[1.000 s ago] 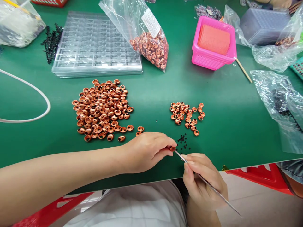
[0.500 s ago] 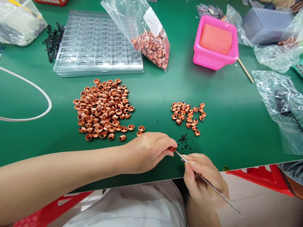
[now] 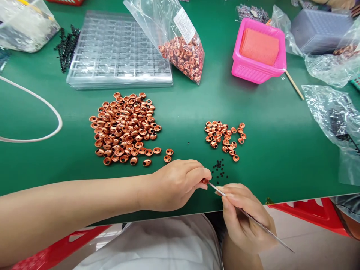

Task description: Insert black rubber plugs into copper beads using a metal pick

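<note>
Between its fingertips, my left hand (image 3: 180, 183) pinches a small copper-coloured cup (image 3: 205, 181), partly hidden by the fingers. My right hand (image 3: 247, 217) is closed around a thin metal pick (image 3: 263, 227), whose tip meets the cup. Just beyond the hands lie several tiny black pieces (image 3: 219, 165). A large heap of copper cups (image 3: 126, 127), each with dark holes, spreads to the left. Farther right is a smaller group of the same copper cups (image 3: 225, 135).
Clear plastic trays (image 3: 120, 52) are stacked at the back left, beside a bag of copper cups (image 3: 187, 56). A pink basket (image 3: 257, 75) holds a red-orange block (image 3: 260, 47). Plastic bags (image 3: 332, 116) lie on the right. A white cable (image 3: 54, 108) loops at the left.
Both hands have shifted slightly, with the cup and the pick still held tip to cup. The whole view has moved a little.
</note>
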A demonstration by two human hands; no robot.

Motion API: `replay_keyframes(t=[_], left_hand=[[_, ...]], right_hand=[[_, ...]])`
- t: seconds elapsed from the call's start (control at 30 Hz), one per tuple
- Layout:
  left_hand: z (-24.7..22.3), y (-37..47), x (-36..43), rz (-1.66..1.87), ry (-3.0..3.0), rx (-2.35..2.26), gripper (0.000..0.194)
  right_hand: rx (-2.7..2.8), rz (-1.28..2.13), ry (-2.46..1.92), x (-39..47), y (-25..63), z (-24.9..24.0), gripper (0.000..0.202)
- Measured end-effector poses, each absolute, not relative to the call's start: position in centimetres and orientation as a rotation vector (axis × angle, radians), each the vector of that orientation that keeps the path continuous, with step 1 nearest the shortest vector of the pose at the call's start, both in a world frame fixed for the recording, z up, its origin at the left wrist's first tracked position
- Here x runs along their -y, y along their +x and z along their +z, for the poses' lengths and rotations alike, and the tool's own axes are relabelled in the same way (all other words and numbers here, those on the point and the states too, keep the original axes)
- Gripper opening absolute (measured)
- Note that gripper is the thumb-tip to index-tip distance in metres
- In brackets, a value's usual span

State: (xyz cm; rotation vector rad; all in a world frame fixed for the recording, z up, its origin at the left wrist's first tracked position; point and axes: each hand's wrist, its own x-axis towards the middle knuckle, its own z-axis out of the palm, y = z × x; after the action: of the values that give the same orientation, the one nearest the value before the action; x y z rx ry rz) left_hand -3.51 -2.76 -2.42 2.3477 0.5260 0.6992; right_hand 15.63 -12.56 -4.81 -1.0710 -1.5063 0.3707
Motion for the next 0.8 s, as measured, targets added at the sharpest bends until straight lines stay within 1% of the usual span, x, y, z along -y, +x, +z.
replay_keyframes(t=[0.3, 0.4, 0.5, 0.67, 0.8], left_hand=[[-2.7, -3.4, 2.6, 0.708, 2.255, -0.548, 0.009], [-2.6, -3.2, 2.5, 0.735, 2.199, -0.546, 0.008], [-2.4, -3.2, 2.5, 0.749, 2.138, -0.498, 0.01], [-2.2, -3.6, 2.2, 0.621, 2.099, -0.482, 0.013], [-1.1, -4.4, 1.7, 0.431, 2.221, -0.598, 0.013]], right_hand=[[1.582, 0.349, -1.139, 12.3, 15.8, -4.8, 0.038], [1.507, 0.371, -1.116, 12.3, 15.8, -4.9, 0.04], [1.35, 0.382, -1.084, 12.2, 15.6, -5.0, 0.037], [1.145, 0.401, -1.032, 12.1, 15.3, -5.1, 0.025], [1.111, 0.429, -1.026, 12.1, 15.3, -5.1, 0.023]])
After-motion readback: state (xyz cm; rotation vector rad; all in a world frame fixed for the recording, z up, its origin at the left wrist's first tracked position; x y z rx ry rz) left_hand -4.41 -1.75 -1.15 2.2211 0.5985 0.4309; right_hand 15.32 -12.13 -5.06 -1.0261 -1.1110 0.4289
